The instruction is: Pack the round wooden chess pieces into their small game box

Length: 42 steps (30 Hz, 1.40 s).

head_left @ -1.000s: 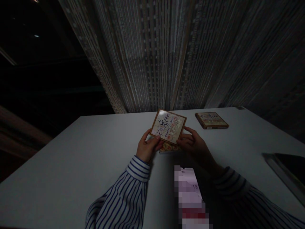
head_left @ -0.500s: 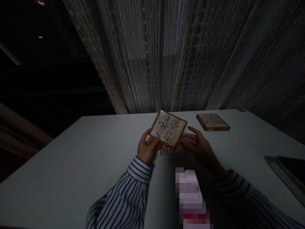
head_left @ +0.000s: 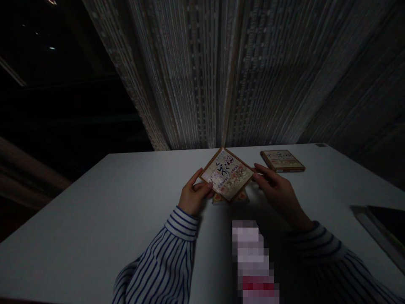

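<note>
A thin square box lid (head_left: 228, 174) printed with "Chinese chess" is held up and tilted, one corner pointing at the far edge. My left hand (head_left: 193, 195) grips its left corner, thumb on the printed face and fingers behind. At the opposite corner, the fingers of my right hand (head_left: 276, 190) close on the lid's edge. Partly hidden beneath the lid is a box base (head_left: 218, 200) with round chess pieces bearing red characters, on the white table (head_left: 142, 198).
A second Chinese chess box (head_left: 282, 160) lies at the back right. A dark flat object (head_left: 387, 226) rests at the right edge. Near me is a blurred-out pale object (head_left: 251, 253). A striped curtain (head_left: 202, 76) hangs behind the table.
The lid has turned so its corner points farther away, and it has shifted slightly right. My right hand has moved right and up from the base's side to the lid's right corner.
</note>
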Motion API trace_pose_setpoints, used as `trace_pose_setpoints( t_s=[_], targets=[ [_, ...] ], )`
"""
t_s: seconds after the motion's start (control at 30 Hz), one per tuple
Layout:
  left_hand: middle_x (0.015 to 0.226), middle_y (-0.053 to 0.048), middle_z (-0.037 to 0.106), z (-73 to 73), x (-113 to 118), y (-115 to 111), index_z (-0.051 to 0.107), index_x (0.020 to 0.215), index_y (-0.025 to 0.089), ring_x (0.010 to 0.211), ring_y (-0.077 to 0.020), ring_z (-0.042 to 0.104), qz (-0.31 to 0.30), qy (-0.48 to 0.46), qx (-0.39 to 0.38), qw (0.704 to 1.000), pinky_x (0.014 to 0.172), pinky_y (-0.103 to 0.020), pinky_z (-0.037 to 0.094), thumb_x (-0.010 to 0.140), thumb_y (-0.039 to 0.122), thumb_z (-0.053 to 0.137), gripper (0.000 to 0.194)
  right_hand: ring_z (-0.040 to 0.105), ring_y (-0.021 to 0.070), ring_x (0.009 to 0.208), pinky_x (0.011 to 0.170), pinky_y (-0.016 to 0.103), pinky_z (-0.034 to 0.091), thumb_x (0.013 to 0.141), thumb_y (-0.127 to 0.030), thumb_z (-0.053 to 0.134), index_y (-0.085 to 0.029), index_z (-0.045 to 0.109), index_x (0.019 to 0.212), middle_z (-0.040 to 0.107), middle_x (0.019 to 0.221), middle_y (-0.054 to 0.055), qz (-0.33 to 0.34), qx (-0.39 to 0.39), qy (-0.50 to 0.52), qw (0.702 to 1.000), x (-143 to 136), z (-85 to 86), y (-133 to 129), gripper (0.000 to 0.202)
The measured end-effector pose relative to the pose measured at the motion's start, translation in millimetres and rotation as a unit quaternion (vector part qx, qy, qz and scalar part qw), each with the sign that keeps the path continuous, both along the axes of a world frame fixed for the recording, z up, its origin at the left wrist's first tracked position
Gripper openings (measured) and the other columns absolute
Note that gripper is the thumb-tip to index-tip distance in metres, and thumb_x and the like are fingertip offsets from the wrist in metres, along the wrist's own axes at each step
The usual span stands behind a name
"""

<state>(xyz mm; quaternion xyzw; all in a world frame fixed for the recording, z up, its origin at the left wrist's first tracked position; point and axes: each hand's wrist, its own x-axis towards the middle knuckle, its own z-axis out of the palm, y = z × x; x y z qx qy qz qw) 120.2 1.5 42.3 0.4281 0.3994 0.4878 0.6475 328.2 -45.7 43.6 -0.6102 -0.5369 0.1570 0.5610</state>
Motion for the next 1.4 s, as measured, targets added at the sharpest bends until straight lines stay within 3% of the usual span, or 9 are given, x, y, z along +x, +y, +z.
trace_pose_setpoints(
  t_s=[0.5, 0.77, 1.07, 1.4],
  targets=[
    [0.063, 0.001, 0.066, -3.8, -1, 2, 0.038, 0.129, 0.015, 0.059, -0.0117, 0.063, -0.012, -0.004, 0.014, 1.000, 0.060, -0.024, 0.052, 0.056, 0.018, 0.077, 0.083, 0.064, 0.0190, 0.079, 0.071, 0.034, 0.053, 0.074, -0.037, 0.056, -0.017, 0.066, 0.099, 0.068, 0.098, 0.007, 0.015, -0.007, -0.012, 1.000, 0, -1.5, -2, 0.034],
    [0.075, -0.004, 0.070, -2.7, 2, 0, 0.035, 0.130, 0.015, 0.068, -0.0156, 0.065, 0.018, -0.017, 0.015, 1.000, 0.069, -0.031, 0.053, 0.052, 0.021, 0.079, 0.089, 0.062, 0.0160, 0.061, 0.058, 0.031, 0.053, 0.071, -0.036, 0.060, -0.014, 0.066, 0.096, 0.070, 0.085, 0.008, -0.035, -0.004, 0.045, 0.998, -3, 0.1, -2, 0.034],
    [0.079, -0.007, 0.070, -6.9, 9, -3, 0.056, 0.107, 0.010, 0.072, -0.0162, 0.065, -0.020, -0.011, -0.017, 1.000, 0.078, -0.035, 0.050, 0.048, 0.021, 0.081, 0.066, 0.063, 0.0175, 0.069, 0.057, 0.030, 0.054, 0.068, -0.035, 0.064, -0.012, 0.063, 0.098, 0.069, 0.090, 0.010, -0.031, -0.009, 0.172, 0.985, -10, 0.6, -1, 0.038],
    [0.073, -0.005, 0.069, -6.6, 10, -4, 0.061, 0.091, 0.009, 0.067, -0.0140, 0.064, -0.020, -0.013, -0.034, 0.999, 0.072, -0.030, 0.051, 0.042, 0.018, 0.082, 0.054, 0.064, 0.0192, 0.074, 0.061, 0.032, 0.056, 0.067, -0.036, 0.065, -0.014, 0.062, 0.098, 0.068, 0.090, 0.009, -0.016, -0.013, 0.182, 0.983, -12, -2.4, -1, 0.039]
  ],
)
